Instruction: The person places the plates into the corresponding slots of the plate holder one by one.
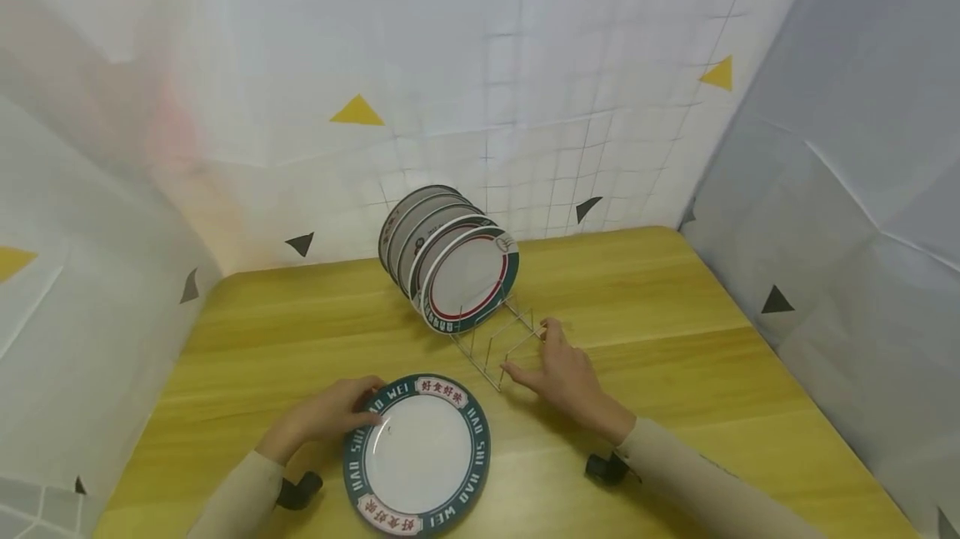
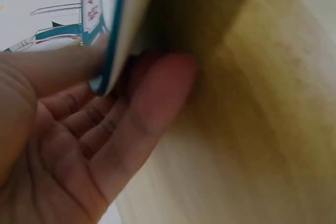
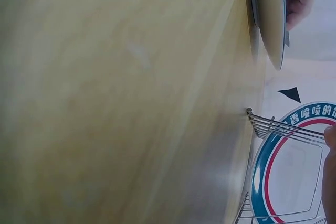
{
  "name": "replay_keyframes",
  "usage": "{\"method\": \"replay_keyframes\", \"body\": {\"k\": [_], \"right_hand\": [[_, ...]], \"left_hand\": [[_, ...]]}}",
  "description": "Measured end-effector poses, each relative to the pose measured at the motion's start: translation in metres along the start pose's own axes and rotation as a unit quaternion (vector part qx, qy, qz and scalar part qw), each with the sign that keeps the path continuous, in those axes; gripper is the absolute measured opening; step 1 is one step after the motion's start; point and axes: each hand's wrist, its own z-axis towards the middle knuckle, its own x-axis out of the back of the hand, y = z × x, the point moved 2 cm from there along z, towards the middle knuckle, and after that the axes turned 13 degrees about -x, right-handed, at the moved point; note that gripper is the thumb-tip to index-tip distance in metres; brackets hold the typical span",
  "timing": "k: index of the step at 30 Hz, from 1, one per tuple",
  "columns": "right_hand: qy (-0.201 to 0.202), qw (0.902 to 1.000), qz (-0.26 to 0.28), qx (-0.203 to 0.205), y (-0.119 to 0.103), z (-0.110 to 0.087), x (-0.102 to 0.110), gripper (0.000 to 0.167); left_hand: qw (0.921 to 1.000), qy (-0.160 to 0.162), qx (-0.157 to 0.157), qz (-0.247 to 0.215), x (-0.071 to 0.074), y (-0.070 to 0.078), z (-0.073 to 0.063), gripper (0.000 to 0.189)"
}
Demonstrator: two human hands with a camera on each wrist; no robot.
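My left hand (image 1: 330, 416) pinches the rim of a round white plate (image 1: 422, 462) with a green patterned border. In the left wrist view the thumb lies over the plate's edge (image 2: 116, 40), with fingers beneath its pale underside. The plate's near side is raised off the wood in the right wrist view. My right hand (image 1: 568, 374) holds the near end of a wire dish rack (image 1: 477, 366), thumb and fingers spread across its two sides. Several plates (image 1: 468, 276) stand tilted upright in the rack's far part; the front one has a green and red border.
The wooden table (image 1: 660, 297) carries everything. White sheeting (image 1: 450, 47) with yellow and dark triangles rises behind and at both sides. A black wrist mount (image 1: 300, 491) sits under the left sleeve, another (image 1: 606, 468) under the right.
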Motion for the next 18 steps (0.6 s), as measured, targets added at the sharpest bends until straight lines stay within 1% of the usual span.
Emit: {"method": "replay_keyframes", "body": {"k": [1, 2, 5, 7, 8, 11, 14, 16, 18], "right_hand": [[0.000, 1.0000, 0.002, -0.002, 0.000, 0.000, 0.000, 0.104], [0.000, 1.0000, 0.004, -0.004, 0.000, -0.001, 0.000, 0.104], [-0.002, 0.9999, 0.009, -0.004, 0.000, -0.001, 0.001, 0.103], [0.001, 1.0000, 0.009, -0.003, 0.000, -0.001, 0.001, 0.103], [0.003, 1.0000, 0.008, -0.002, 0.000, -0.001, 0.001, 0.103], [0.005, 1.0000, 0.005, 0.002, 0.001, 0.000, 0.001, 0.105], [0.007, 0.9999, 0.006, 0.006, 0.001, 0.000, 0.002, 0.106], [0.007, 0.9999, 0.007, 0.009, 0.001, -0.001, 0.002, 0.107], [0.008, 0.9999, 0.008, 0.012, 0.001, -0.001, 0.003, 0.107]], "left_hand": [[0.9999, -0.001, -0.003, -0.015, 0.001, 0.000, -0.001, 0.036], [0.9995, -0.001, -0.014, -0.030, 0.003, 0.001, -0.001, 0.032], [0.9957, 0.016, -0.058, -0.070, 0.015, 0.011, -0.003, 0.027], [0.9919, 0.027, -0.088, -0.088, 0.028, 0.024, -0.003, 0.029], [0.9901, 0.032, -0.098, -0.095, 0.035, 0.032, -0.002, 0.031], [0.9876, 0.049, -0.112, -0.099, 0.057, 0.057, 0.000, 0.034], [0.9870, 0.074, -0.115, -0.085, 0.080, 0.082, 0.005, 0.038], [0.9866, 0.095, -0.124, -0.047, 0.096, 0.099, 0.010, 0.039], [0.9846, 0.115, -0.132, 0.002, 0.112, 0.116, 0.017, 0.039]]}}
